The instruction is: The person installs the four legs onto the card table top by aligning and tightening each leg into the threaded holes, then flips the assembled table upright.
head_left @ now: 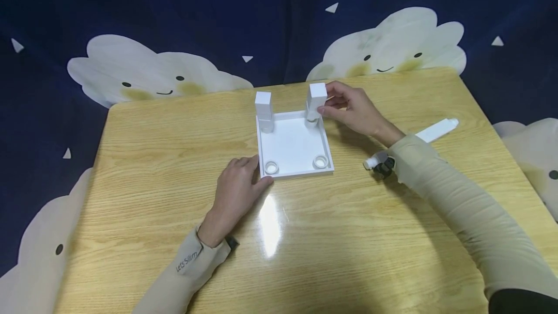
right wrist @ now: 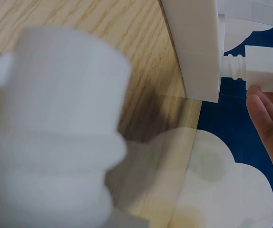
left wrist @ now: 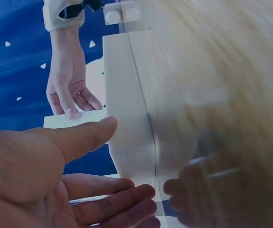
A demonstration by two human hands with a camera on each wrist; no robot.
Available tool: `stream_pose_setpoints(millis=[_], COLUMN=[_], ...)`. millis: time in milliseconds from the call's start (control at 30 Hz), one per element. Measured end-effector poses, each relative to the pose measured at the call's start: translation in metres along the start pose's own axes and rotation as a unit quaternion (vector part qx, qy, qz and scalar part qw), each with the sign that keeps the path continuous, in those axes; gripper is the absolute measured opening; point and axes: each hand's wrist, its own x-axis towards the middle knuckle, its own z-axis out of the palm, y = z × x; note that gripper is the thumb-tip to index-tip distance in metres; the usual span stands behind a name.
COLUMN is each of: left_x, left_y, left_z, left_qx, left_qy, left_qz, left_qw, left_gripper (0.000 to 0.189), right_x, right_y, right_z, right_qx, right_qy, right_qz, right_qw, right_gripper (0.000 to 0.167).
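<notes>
A shallow white square tray point(head_left: 292, 147) lies on the table. My left hand point(head_left: 235, 183) grips its near left corner, thumb at the front wall and fingers along the left side. At the far right corner my right hand point(head_left: 353, 110) pinches an upright white square post point(head_left: 317, 98) between thumb and fingers. The right wrist view shows ridged thread point(right wrist: 234, 66) between this post and the tray. A matching white post point(head_left: 263, 105) stands upright in the far left corner. Round white sockets point(head_left: 271, 173) sit in both near corners.
To the right, a loose white post piece point(head_left: 438, 130) with a round end lies on the wooden table point(head_left: 174, 168). Another round white end point(head_left: 371, 163) shows beside the right sleeve point(head_left: 453, 212), which hides what lies between. A dark blue cloud-patterned curtain point(head_left: 261, 13) hangs behind the table.
</notes>
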Motion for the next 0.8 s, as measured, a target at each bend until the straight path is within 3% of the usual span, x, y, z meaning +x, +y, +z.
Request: stream_pose_setpoints(millis=[467, 800], left_x=[0.0011, 0.0002], left_y=[-0.0003, 0.0009], left_z=[-0.0002, -0.0007], left_qx=[-0.005, -0.004], left_qy=[0.001, -0.005], left_qz=[-0.001, -0.008], left_qw=[1.0, 0.9999], left_gripper=[0.064, 0.065], right_x=[-0.0008, -0.0025], right_y=[0.0021, 0.0046], right_z=[0.004, 0.0048], right_qx=[-0.015, -0.032], right_qy=[-0.015, -0.002], right_qz=[0.01, 0.013], right_qw=[0.9997, 0.9994], right_gripper=[0.032, 0.03])
